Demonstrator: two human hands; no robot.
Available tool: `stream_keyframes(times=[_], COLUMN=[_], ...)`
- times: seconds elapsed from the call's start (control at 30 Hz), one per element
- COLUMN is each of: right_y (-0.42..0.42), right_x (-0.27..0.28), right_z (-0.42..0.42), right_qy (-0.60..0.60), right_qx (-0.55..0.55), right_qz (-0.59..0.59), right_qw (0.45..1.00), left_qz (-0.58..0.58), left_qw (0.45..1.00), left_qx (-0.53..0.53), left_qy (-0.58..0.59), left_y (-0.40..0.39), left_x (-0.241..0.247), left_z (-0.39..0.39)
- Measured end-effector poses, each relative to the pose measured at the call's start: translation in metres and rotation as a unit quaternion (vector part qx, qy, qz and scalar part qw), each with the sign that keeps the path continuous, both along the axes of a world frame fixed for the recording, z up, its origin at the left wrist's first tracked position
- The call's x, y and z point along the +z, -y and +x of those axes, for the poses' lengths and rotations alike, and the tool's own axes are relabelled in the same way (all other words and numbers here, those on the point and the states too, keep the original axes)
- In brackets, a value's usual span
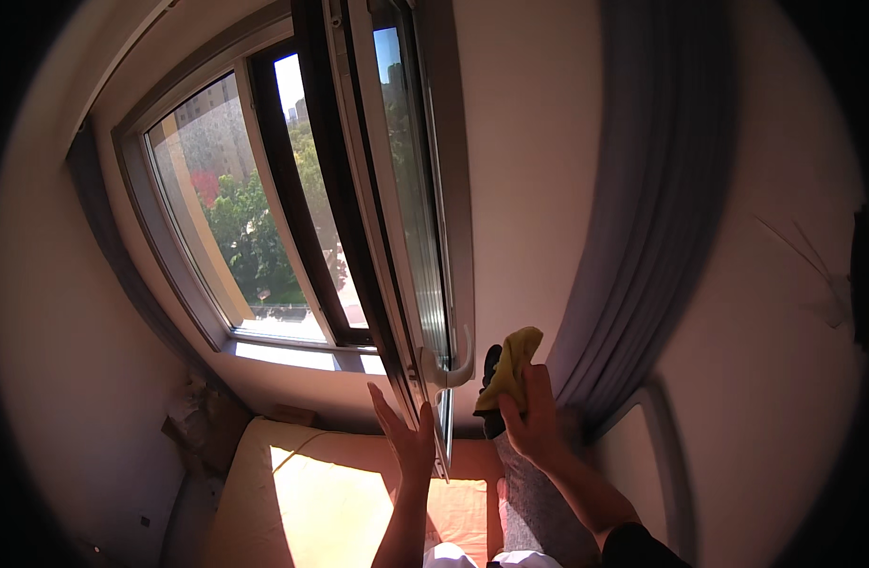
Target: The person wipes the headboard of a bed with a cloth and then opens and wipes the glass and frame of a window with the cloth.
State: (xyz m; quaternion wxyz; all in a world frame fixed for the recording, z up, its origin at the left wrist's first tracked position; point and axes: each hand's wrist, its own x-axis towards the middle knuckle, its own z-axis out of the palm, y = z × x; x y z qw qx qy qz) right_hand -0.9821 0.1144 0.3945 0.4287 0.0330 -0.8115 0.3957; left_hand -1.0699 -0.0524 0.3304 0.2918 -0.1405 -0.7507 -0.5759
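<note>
My right hand [534,426] grips a bunched yellow cloth [514,369], right of an inward-opened window sash [399,284]. Something dark [490,366] shows along the cloth's left side; whether it belongs to the cloth I cannot tell. A pale curved window handle [459,373] sticks out from the sash, left of the cloth and apart from it. My left hand [412,447] is raised at the sash's lower edge, its fingers straight and spread from the thumb. Whether it touches the frame is unclear. Sash glass [413,184] reflects or shows trees and sky.
Beyond the sash, a fixed window pane [228,206] looks onto trees and buildings. Below lies a sunlit bed or mattress [328,490] with an orange-toned cover. A grey curtain [647,213] hangs at the right, another [118,255] at the left. Grey fabric [530,497] lies below my right hand.
</note>
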Motion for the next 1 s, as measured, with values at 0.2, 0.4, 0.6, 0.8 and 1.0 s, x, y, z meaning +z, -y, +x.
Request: stream_keyframes(times=[0.2,0.4,0.6,0.8,1.0], right_y=[0.059,0.054,0.055,0.076,0.006], right_x=[0.008,0.024,0.041,0.017,0.050], right_z=[-0.060,-0.092,-0.086,-0.072,-0.095], right_qy=[-0.067,0.033,0.096,-0.026,0.077], right_qx=[-0.046,-0.031,-0.066,-0.123,0.065], right_qz=[0.175,0.046,0.046,0.102,-0.100], right_qw=[0.981,0.998,0.992,0.987,0.990], left_qz=[0.125,-0.044,-0.033,0.054,-0.033], left_qw=[0.955,0.985,0.983,0.971,0.985], left_qx=[-0.256,-0.164,-0.180,-0.222,-0.162], left_qy=[0.080,0.035,0.030,0.075,0.056], left_y=[0.008,0.016,0.011,0.011,0.015], left_x=[0.024,0.021,0.028,0.014,0.018], left_z=[-0.031,-0.029,-0.023,-0.028,-0.025])
